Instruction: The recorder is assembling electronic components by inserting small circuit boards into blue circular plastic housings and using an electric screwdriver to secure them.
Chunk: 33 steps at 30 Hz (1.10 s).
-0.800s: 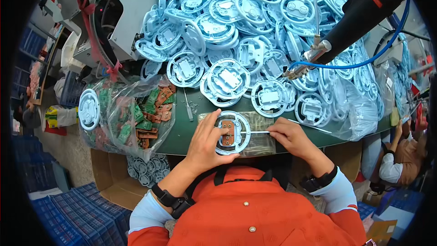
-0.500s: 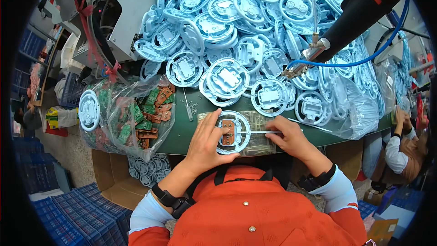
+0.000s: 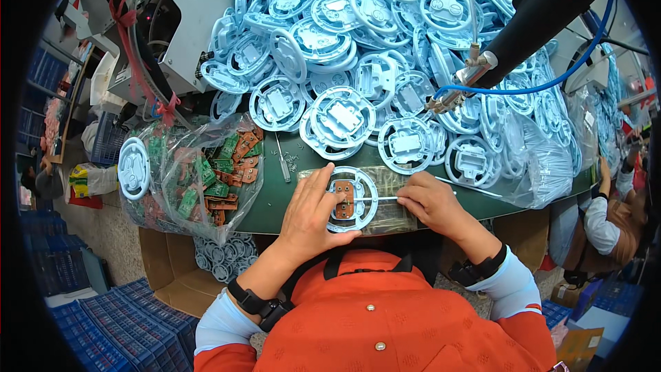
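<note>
Wheel casing [image 3: 371, 218] lies on the yellowish pad [image 3: 394, 221] at the near edge of the green counter [image 3: 272, 200], right in front of your chest, between both hands. Open back faces up, so the brown circuit board [image 3: 344, 211] in its hub is exposed.

Your left hand [image 3: 304, 212] wraps the casing's left side: index at the far rim, thumb at the near rim, one finger over onto the board. Reads as clamping the ring and steadying the board with the same grip. Your right hand [image 3: 432, 201] pinches a thin pale rod [image 3: 387, 198] between thumb and fingers, off the casing's right side. Rod lies across the rim toward the board, roughly level; can't make out its tip. Light fingertip hold looks chosen for fine control over force.

Casing pile [image 3: 330, 48] sits just beyond your hands, circuit boards [image 3: 248, 158] off to your left in a bag [image 3: 224, 229]; probably placed for short reaches. Screwdriver [image 3: 284, 165] and loose screws [image 3: 292, 163] lie between bag and pad.

Materials: casings are pale blue moulded plastic, matte, round rims, spokes and a boxy recess at the hub. Boards flat, angular, green or copper-brown. Bag is transparent film, crinkled and glossy. Pad looks slick, streaky. Rod straight, smooth, slim; metal or plastic, can't tell.
</note>
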Each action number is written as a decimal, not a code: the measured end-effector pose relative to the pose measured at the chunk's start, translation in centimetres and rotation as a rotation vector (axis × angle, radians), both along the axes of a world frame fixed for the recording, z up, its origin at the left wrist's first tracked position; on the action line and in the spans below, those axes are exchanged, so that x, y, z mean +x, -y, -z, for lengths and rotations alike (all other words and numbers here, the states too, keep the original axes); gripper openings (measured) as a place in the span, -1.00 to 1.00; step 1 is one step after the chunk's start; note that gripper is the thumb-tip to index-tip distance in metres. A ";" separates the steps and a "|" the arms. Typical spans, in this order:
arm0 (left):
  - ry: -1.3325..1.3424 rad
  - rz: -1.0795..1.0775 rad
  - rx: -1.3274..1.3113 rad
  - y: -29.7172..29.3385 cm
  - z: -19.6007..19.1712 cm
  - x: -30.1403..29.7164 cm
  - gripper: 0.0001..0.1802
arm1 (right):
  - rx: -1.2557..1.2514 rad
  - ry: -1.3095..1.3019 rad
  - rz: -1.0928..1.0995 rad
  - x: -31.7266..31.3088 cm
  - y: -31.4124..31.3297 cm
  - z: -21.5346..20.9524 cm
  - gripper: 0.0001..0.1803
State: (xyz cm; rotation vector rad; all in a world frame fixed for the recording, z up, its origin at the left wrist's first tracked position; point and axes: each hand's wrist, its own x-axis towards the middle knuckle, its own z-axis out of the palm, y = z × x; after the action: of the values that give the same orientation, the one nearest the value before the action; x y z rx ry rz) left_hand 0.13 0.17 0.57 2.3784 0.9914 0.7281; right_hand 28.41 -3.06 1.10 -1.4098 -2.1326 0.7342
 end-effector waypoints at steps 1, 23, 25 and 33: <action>-0.013 0.001 0.005 -0.1 -0.1 0.0 -0.27 | 0.082 -0.007 0.007 0.1 -0.1 -0.3 -0.89; -0.060 -0.015 0.129 0.2 -0.8 0.3 -0.40 | 0.401 -0.831 0.069 -2.9 -9.3 -19.8 -0.33; -0.092 -0.069 0.189 0.2 -0.4 0.9 -0.53 | 0.344 -0.909 0.001 -3.8 -8.8 -19.4 -0.32; -0.139 -0.150 0.236 0.4 -0.3 1.9 -0.58 | 0.273 -0.982 0.099 -7.7 -6.7 -18.0 -0.41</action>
State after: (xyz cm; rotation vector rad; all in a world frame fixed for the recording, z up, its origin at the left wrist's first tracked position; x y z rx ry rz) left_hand 2.00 -0.24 0.84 2.6083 1.2121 0.7809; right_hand 20.67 3.62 19.13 -0.7448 -1.3099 0.8225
